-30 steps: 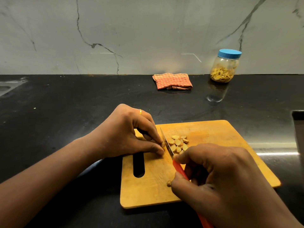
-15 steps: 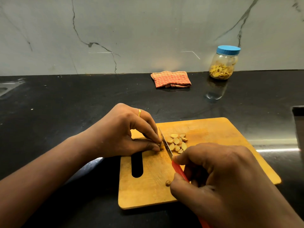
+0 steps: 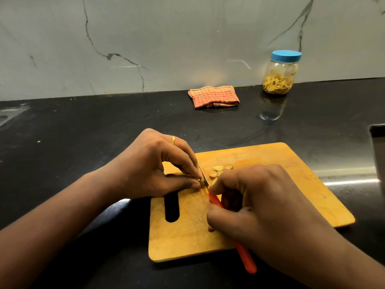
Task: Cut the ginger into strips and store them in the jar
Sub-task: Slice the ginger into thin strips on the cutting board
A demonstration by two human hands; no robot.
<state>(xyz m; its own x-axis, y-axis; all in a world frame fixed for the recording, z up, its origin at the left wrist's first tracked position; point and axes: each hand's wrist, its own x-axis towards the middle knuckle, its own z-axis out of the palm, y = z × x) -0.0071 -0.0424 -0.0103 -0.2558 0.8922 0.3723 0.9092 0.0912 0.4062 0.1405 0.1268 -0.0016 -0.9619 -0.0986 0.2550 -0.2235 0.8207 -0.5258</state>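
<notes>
Pinching a ginger stub point(image 3: 199, 180) on the cutting board point(image 3: 312, 184) with the left hand point(image 3: 154, 165), gripping a red-handled knife point(image 3: 216, 202) in the right hand point(image 3: 260, 207), blade against the stub, slices point(image 3: 218, 171) beside it, lidded jar point(image 3: 280, 75) well beyond the board.

Cutting board point(image 3: 291, 174) is yellowish wood, matt, scuffed with fine knife marks; the countertop point(image 3: 83, 142) is black polished stone, glossy enough to mirror the jar point(image 3: 279, 78); wall point(image 3: 166, 38) looks like smooth grey marble with dark veins, soft sheen; jar's clear, glass or plastic I can't tell, with a ribbed blue plastic lid point(image 3: 286, 55); checked cloth point(image 3: 213, 97) is woven and matt; knife point(image 3: 216, 202) has a smooth red plastic handle and shiny metal blade point(image 3: 205, 180); ring point(image 3: 173, 140) is polished gold-coloured metal; cut ginger point(image 3: 218, 168) looks pale, matt
</notes>
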